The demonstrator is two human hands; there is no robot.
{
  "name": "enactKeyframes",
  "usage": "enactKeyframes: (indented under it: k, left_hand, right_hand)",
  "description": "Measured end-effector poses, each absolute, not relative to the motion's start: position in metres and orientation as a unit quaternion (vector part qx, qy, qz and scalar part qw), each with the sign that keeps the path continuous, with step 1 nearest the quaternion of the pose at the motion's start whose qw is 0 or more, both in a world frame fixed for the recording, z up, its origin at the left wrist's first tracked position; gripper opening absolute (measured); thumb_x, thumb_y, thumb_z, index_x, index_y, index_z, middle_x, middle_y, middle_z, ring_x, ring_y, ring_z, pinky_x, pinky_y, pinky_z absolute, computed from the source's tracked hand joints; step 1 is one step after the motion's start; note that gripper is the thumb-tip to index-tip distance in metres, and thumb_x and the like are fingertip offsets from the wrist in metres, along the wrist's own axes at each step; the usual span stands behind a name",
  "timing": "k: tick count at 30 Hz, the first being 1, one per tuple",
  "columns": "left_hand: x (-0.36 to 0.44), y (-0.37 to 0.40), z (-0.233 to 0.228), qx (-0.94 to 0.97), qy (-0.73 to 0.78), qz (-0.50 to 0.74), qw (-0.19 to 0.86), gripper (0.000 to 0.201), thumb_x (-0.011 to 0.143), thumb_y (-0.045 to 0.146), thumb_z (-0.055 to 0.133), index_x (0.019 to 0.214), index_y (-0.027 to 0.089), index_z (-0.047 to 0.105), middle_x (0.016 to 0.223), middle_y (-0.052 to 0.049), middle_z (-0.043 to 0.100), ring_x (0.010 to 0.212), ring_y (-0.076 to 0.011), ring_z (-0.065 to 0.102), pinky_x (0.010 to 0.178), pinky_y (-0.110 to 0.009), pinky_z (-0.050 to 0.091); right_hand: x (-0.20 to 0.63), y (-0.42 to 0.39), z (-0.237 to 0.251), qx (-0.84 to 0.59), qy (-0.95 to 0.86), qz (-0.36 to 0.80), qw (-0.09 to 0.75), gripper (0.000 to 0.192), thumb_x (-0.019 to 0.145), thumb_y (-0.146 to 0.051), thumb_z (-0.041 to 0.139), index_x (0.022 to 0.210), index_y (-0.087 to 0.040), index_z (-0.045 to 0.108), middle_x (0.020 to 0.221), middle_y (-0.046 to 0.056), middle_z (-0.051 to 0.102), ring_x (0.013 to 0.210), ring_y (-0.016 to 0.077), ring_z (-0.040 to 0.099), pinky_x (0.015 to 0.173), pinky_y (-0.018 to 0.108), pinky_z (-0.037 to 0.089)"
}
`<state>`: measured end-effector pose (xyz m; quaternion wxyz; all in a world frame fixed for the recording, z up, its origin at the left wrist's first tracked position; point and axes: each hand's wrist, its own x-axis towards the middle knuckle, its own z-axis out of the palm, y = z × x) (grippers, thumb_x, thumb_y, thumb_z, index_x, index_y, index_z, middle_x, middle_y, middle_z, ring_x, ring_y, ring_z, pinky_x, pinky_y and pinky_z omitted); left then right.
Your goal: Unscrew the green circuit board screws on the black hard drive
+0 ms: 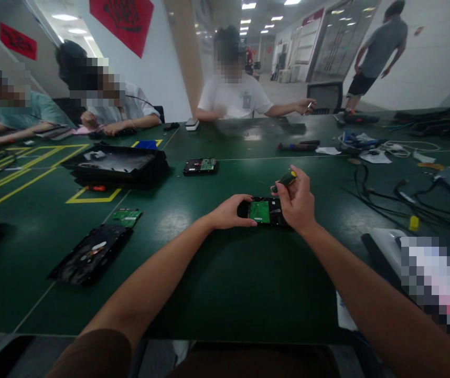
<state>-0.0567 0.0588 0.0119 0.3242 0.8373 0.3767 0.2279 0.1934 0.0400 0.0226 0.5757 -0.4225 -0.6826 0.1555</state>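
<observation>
A black hard drive [275, 212] lies on the green table with its green circuit board facing up. My left hand [231, 211] is closed round its left end, thumb along the near edge and fingers on the far edge. Above the drive's right end, my right hand [299, 201] grips a stubby screwdriver [287, 180] by its dark handle with yellow marks. The handle slants, and I cannot make out whether the tip touches the drive.
At left lie a black drive casing [91, 254] and a loose green circuit board [128, 216]. Beyond are stacked black trays [117, 163] and another hard drive [200, 166]. Black cables [382, 197] and a plastic-wrapped item [390, 247] are at right. Several people sit or walk around the table.
</observation>
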Motion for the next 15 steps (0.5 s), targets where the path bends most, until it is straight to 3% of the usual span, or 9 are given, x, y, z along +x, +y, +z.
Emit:
enactKeyframes:
  k: [4, 9, 15]
  left_hand:
    - [-0.056, 0.058, 0.015, 0.848, 0.36, 0.228, 0.316, 0.092, 0.073, 0.058, 0.085, 0.149, 0.021, 0.049, 0.148, -0.015, 0.057, 0.136, -0.0326, 0.056, 0.117, -0.052, 0.045]
    - [-0.056, 0.064, 0.018, 0.868, 0.331, 0.209, 0.305, 0.083, 0.074, 0.057, 0.085, 0.144, 0.026, 0.056, 0.15, -0.012, 0.055, 0.143, -0.0332, 0.048, 0.122, -0.054, 0.038]
    - [-0.056, 0.07, 0.021, 0.861, 0.339, 0.194, 0.326, 0.083, 0.069, 0.057, 0.087, 0.142, 0.026, 0.059, 0.148, -0.013, 0.054, 0.141, -0.035, 0.048, 0.12, -0.055, 0.04]
  right_hand:
    - [0.194, 0.041, 0.02, -0.422, -0.677, 0.15, 0.584, 0.059, 0.102, -0.036, 0.06, 0.156, -0.029, 0.035, 0.115, 0.009, 0.073, 0.089, 0.0254, 0.079, 0.083, 0.046, 0.068]
    - [0.195, 0.042, 0.019, -0.428, -0.675, 0.148, 0.582, 0.061, 0.101, -0.038, 0.061, 0.155, -0.029, 0.036, 0.113, 0.009, 0.074, 0.087, 0.0256, 0.08, 0.081, 0.044, 0.068]
    - [0.193, 0.04, 0.021, -0.434, -0.675, 0.148, 0.578, 0.06, 0.101, -0.038, 0.059, 0.155, -0.027, 0.035, 0.115, 0.01, 0.074, 0.088, 0.025, 0.08, 0.082, 0.044, 0.068]
